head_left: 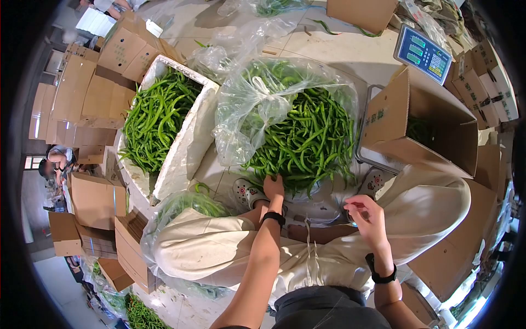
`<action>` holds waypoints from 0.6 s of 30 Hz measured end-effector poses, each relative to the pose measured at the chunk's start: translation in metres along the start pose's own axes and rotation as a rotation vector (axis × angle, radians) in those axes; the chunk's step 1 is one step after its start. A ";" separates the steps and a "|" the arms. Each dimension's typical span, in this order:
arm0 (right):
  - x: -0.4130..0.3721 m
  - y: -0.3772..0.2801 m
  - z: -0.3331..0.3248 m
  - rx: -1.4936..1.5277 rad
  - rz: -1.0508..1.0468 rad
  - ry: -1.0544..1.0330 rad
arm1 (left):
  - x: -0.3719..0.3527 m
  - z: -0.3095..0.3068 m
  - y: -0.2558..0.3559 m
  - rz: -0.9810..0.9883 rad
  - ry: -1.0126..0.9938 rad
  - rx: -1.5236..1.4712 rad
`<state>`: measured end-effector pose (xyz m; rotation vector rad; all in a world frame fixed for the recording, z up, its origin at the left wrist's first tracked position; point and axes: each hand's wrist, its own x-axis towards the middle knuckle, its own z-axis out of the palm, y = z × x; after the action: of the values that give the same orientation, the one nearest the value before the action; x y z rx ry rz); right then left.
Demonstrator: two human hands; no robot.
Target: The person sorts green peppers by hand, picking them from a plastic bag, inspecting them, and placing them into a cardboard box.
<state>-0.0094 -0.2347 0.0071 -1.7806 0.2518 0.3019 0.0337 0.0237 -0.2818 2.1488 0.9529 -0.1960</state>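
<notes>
A large heap of green chili peppers (313, 137) lies in and around an opened clear plastic bag (235, 109) on the floor in front of me. At the near edge of the heap, my left hand (273, 188) has its fingers curled around peppers; its fingertips are partly hidden among them. My right hand (367, 218) hovers above my lap, to the right of the heap. Its fingers are loosely bent and apart, with no pepper visible in them. An open cardboard box (386, 118) with some green peppers inside stands on a scale platform (361, 140) at the right.
A white foam box (189, 142) full of green peppers tilts at the left. The scale display (422, 54) stands behind the cardboard box. Stacked cartons (82, 93) line the left side. Another plastic bag (192, 204) of peppers lies by my left knee. Other people (57, 159) are at the far left.
</notes>
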 end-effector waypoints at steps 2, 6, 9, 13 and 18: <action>-0.001 0.000 0.001 -0.003 -0.011 -0.018 | -0.003 -0.001 -0.001 0.005 -0.005 -0.093; -0.004 0.000 0.001 0.001 -0.032 -0.025 | 0.006 0.006 -0.021 0.027 0.009 -0.218; -0.007 -0.003 0.000 0.004 -0.042 -0.027 | 0.015 0.015 -0.033 0.010 -0.031 -0.603; -0.009 -0.005 0.003 0.009 -0.060 -0.051 | -0.005 0.000 -0.011 -0.078 -0.070 -0.842; -0.012 -0.012 0.004 0.044 -0.100 -0.065 | -0.015 -0.017 0.008 -0.119 -0.174 -0.837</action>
<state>-0.0166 -0.2283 0.0215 -1.7307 0.1219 0.2806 0.0257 0.0234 -0.2587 1.2891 0.8567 -0.0247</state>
